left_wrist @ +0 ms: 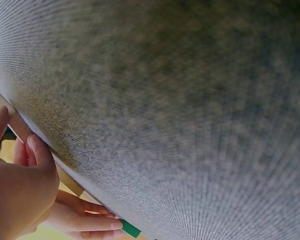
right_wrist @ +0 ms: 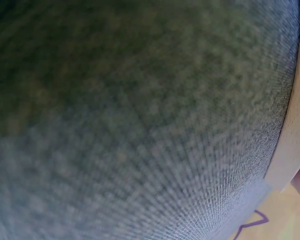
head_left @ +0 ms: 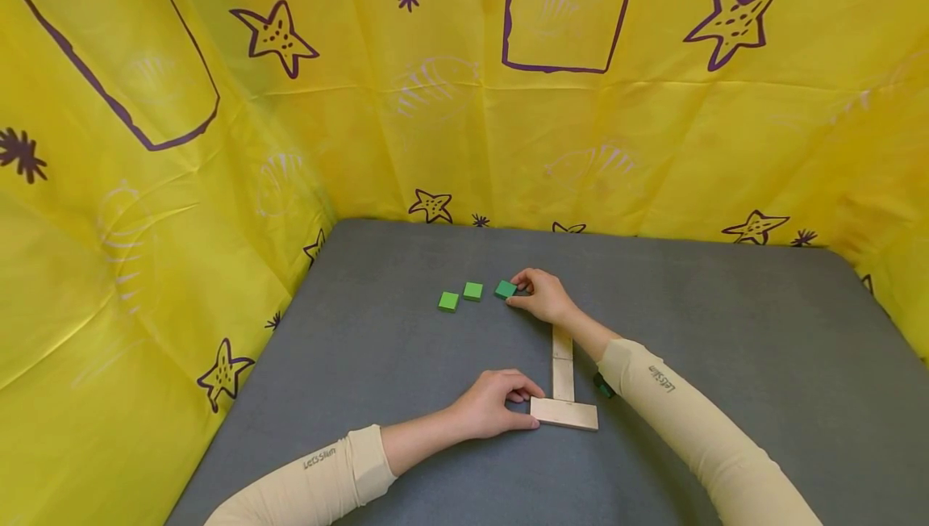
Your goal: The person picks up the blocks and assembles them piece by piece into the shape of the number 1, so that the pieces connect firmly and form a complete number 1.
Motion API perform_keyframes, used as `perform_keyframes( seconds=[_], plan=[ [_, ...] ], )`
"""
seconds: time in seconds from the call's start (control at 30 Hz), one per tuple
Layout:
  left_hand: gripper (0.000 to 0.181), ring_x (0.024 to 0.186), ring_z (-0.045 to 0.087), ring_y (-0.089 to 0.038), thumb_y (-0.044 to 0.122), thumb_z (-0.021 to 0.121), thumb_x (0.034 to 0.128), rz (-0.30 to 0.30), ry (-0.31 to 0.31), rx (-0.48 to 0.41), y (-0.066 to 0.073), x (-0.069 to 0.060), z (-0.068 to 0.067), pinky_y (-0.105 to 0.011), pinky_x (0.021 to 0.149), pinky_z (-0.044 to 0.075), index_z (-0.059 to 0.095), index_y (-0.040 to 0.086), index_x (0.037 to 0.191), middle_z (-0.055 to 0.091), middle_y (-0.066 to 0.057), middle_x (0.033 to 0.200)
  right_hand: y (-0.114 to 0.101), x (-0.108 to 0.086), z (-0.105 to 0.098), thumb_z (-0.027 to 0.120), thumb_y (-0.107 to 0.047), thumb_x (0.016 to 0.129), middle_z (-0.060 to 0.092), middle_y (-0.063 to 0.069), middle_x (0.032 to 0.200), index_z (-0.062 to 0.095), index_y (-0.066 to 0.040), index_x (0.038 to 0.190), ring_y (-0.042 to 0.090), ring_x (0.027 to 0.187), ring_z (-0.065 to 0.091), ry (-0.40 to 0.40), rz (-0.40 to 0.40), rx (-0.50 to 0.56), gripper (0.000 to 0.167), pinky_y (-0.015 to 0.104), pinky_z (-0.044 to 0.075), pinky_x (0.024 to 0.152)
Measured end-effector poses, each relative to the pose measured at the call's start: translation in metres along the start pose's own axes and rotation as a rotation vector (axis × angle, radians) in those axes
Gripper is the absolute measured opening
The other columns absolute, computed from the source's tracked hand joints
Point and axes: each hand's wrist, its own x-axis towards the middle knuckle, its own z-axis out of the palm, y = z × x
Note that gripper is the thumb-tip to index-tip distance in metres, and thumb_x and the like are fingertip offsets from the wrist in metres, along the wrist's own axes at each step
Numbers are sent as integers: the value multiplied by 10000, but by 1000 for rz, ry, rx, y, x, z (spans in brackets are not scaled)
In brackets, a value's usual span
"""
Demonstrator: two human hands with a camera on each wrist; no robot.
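Observation:
My left hand holds the left end of a pale wooden block lying crosswise on the grey table, thumb on the near side. The left wrist view also shows this left hand at the block. Farther back, my right hand pinches a dark green square block between thumb and fingers. Its thumb and fingertips also appear beside the green block in the left wrist view. A column of wooden blocks runs from the crosswise block back under the right wrist.
Two light green square blocks lie left of the dark green one. A dark green piece is partly hidden by the right sleeve. Yellow cloth with purple drawings walls the grey table. Wooden blocks edge the right wrist view.

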Motion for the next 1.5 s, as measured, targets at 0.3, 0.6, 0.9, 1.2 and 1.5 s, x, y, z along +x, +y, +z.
perform_keyframes(
  seconds=[0.3, 0.6, 0.9, 1.2, 1.5],
  plan=[
    [284, 907, 581, -8, 120, 817, 800, 6, 0, 0, -3, 0, 2, -137, 820, 486, 717, 104, 1065, 654, 42, 1004, 3, -1, 0, 782, -196, 836, 645, 97, 988, 666, -31, 1092, 226, 861, 550, -17, 28, -12, 326, 363, 455, 768],
    [281, 907, 582, -5, 127, 820, 797, 9, 6, 6, -6, 0, 3, -133, 818, 484, 717, 111, 1058, 653, 50, 1003, 7, -2, 0, 782, -206, 841, 654, 98, 991, 675, -41, 1092, 231, 876, 567, 19, 25, 18, 319, 375, 471, 781],
    [280, 904, 579, -7, 127, 819, 799, 13, 7, 5, -6, 0, 3, -134, 818, 485, 718, 111, 1059, 653, 46, 991, 10, -8, -9, 776, -227, 845, 656, 95, 1000, 669, -49, 1103, 232, 891, 572, 53, 70, 33, 331, 371, 470, 779],
    [276, 907, 577, -5, 135, 816, 804, 18, 10, 29, -4, 1, 3, -136, 822, 482, 717, 125, 1061, 650, 56, 999, 17, -14, -25, 767, -252, 850, 661, 104, 1013, 666, -48, 1107, 244, 895, 559, 82, 97, 42, 343, 363, 451, 769],
    [271, 900, 572, -5, 131, 811, 808, 20, 19, 24, -3, 4, 3, -133, 817, 485, 716, 116, 1062, 647, 47, 993, 28, -20, -38, 764, -251, 852, 672, 118, 1011, 662, -27, 1111, 256, 896, 573, 109, 120, 32, 357, 351, 450, 758]
  ],
)
